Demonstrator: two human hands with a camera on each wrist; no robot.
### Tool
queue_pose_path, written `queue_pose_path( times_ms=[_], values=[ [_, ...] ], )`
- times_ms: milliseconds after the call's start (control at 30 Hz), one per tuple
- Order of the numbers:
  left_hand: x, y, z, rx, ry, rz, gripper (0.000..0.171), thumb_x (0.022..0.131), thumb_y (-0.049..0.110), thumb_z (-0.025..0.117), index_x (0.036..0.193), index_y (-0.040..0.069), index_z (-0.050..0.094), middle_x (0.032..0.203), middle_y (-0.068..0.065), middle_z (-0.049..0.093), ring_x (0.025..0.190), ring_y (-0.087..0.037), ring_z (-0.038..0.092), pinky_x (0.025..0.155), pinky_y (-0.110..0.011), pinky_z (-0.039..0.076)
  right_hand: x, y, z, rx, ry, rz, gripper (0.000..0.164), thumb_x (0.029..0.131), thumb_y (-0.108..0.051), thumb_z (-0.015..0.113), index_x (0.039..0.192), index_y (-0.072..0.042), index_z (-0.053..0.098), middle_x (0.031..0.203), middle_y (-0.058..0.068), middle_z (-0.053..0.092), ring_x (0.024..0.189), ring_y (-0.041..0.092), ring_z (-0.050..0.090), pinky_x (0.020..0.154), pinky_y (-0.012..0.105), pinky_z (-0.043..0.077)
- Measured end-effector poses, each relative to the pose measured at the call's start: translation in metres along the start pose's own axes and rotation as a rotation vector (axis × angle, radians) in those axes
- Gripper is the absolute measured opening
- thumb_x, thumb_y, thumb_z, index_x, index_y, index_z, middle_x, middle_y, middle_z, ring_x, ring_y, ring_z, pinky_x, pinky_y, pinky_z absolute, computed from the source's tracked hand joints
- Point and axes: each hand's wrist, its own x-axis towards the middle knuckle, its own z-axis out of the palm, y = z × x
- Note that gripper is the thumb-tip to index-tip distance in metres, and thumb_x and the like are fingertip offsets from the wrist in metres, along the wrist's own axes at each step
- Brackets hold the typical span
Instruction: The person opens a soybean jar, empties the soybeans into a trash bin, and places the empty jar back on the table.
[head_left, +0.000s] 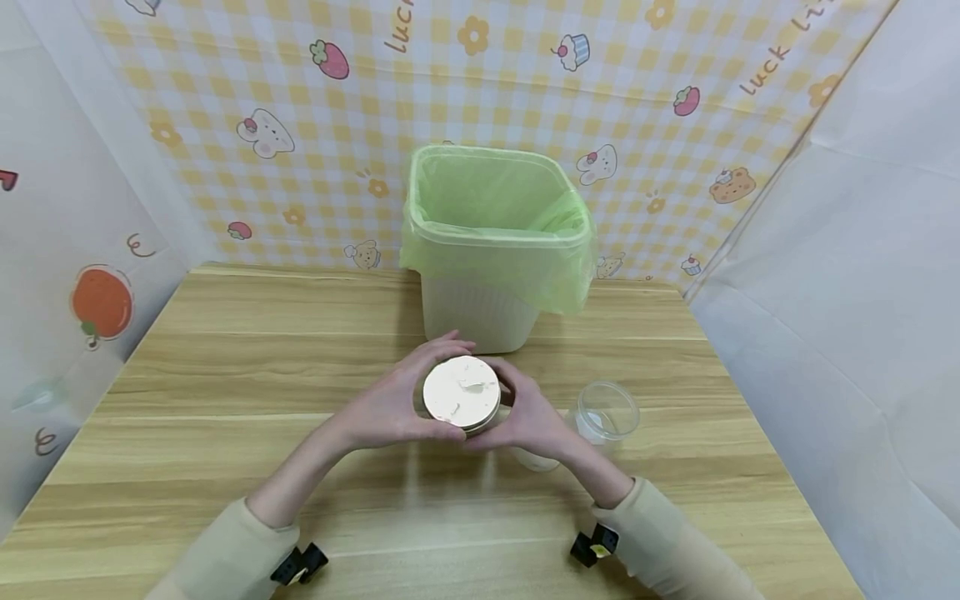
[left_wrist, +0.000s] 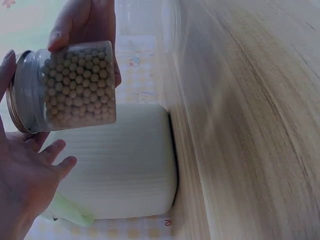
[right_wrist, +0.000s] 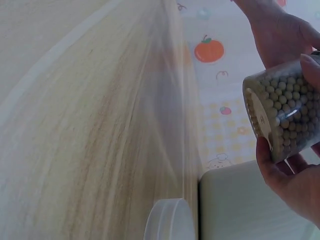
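Note:
A clear jar [left_wrist: 80, 87] full of small round beige beads is held between both hands, raised over the table. Its screw lid [head_left: 461, 392] has a pale top with torn white patches and a metallic rim. My left hand [head_left: 393, 406] curls round the lid end, thumb and fingers at its rim. From the other side my right hand [head_left: 528, 412] grips the jar's body; in the right wrist view, its fingers lie along the lower side near the base. Part of the beads is hidden behind the hands.
Behind the hands stands a pale bin [head_left: 480, 308] lined with a green bag [head_left: 566, 275]. A clear open container [head_left: 609, 408] is to the right, beside a round whitish piece [head_left: 536, 461] partly under my right wrist. Patterned cloth [head_left: 322, 167] hangs behind the wooden table [head_left: 225, 400].

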Motion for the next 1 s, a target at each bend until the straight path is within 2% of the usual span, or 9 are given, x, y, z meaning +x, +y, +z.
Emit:
queue_pose_path(
  times_ms=[400, 700, 1000],
  values=[
    [-0.005, -0.004, -0.002, 0.0, 0.051, -0.023, 0.092, 0.076, 0.036, 0.091, 0.154, 0.031, 0.042, 0.164, 0.003, 0.039, 0.161, -0.027, 0.02, 0.12, -0.072, 0.024, -0.009, 0.01, -0.01, -0.067, 0.053, 0.065, 0.097, 0.062, -0.01, 0.099, 0.146, -0.018, 0.051, 0.148, 0.003, 0.057, 0.131, 0.024, 0.057, 0.107, 0.042, 0.052],
    [-0.013, -0.015, -0.005, 0.025, 0.077, -0.033, 0.094, 0.074, 0.036, 0.092, 0.155, 0.029, 0.043, 0.164, 0.0, 0.04, 0.159, -0.033, 0.023, 0.117, -0.075, 0.026, -0.019, 0.012, -0.025, -0.091, 0.128, 0.148, 0.099, 0.06, -0.012, 0.099, 0.146, -0.019, 0.051, 0.142, 0.005, 0.06, 0.125, 0.027, 0.061, 0.106, 0.046, 0.053],
    [-0.021, -0.024, -0.004, 0.044, 0.081, -0.114, 0.094, 0.076, 0.041, 0.09, 0.156, 0.033, 0.041, 0.166, -0.003, 0.038, 0.156, -0.037, 0.03, 0.115, -0.075, 0.03, -0.027, 0.011, -0.044, -0.124, 0.188, 0.156, 0.1, 0.06, -0.01, 0.098, 0.147, -0.016, 0.049, 0.144, 0.009, 0.059, 0.129, 0.032, 0.06, 0.108, 0.051, 0.051]
  ],
)
